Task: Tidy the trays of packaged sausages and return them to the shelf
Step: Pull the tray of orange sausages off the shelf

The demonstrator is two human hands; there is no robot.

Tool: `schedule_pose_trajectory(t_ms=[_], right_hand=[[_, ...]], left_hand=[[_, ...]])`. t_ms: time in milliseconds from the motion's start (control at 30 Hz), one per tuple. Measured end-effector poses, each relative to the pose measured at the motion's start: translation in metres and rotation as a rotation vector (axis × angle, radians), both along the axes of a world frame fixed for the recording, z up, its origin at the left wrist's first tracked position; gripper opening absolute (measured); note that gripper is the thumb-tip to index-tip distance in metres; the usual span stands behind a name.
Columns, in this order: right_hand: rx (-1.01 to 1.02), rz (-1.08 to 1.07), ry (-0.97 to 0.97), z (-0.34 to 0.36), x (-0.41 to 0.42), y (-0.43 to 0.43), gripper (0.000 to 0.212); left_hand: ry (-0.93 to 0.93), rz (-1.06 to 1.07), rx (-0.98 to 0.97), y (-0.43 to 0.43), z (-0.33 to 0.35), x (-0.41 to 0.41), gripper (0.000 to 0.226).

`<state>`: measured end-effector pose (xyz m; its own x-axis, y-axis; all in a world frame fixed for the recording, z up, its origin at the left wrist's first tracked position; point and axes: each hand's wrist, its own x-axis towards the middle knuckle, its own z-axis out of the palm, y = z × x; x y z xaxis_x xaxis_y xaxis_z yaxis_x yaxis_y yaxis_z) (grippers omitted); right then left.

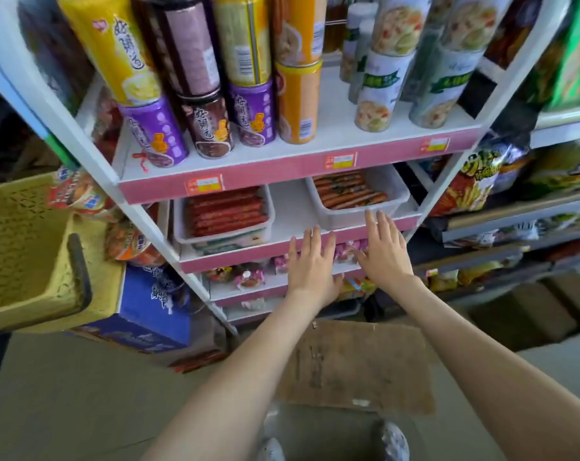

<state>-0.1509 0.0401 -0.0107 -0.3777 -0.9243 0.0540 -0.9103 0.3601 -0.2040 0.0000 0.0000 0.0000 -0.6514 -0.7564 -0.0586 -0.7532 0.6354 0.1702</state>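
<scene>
Shelf (290, 207) tags (341, 160) are illegible; left hand (310, 267), right hand (385, 252) hover outspread.

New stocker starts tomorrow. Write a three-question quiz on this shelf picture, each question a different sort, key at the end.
1. True or false: the left hand grips a sausage tray.
2. The yellow basket is: A) left of the shelf unit; B) on the top shelf; C) upside down on the floor.
3. What stands on the shelf above the left tray and right tray?
Key: 1 false, the left hand and right hand are open and hold nothing; 2 A; 3 cans.
</scene>
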Motion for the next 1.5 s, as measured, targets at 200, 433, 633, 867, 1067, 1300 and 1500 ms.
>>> schedule_pose_trajectory(t_ms=[200, 433, 633, 867, 1067, 1300, 1500], right_hand=[[0.051, 0.121, 0.092, -0.021, -0.075, -0.032, 0.09], [-0.1, 0.277, 0.269, -0.048, -0.132, -0.072, 0.061], [-0.31, 0.437, 0.215, -0.053, -0.144, -0.085, 0.045], [-0.619, 0.392, 0.052, -0.037, -0.139, -0.082, 0.012], [-0.568, 0.415, 0.061, -0.042, -0.131, -0.04, 0.017], [-0.349, 0.308, -0.313, -0.03, -0.141, -0.037, 0.065], [-0.225, -0.081, -1.069, -0.004, -0.155, -0.06, 0.112]], left_hand=[[-0.017, 0.14, -0.039, -0.016, -0.017, -0.067, 0.085], [-0.193, 0.138, -0.287, -0.037, -0.045, -0.145, 0.085], [-0.031, 0.089, -0.489, -0.059, -0.043, -0.157, 0.028], [0.15, 0.053, -0.537, -0.066, -0.018, -0.15, 0.023], [0.155, -0.001, -0.511, -0.028, -0.027, -0.13, 0.023], [0.215, 0.026, -0.185, -0.025, -0.021, -0.113, 0.045], [0.639, 0.748, 0.344, -0.057, 0.005, -0.103, 0.096]])
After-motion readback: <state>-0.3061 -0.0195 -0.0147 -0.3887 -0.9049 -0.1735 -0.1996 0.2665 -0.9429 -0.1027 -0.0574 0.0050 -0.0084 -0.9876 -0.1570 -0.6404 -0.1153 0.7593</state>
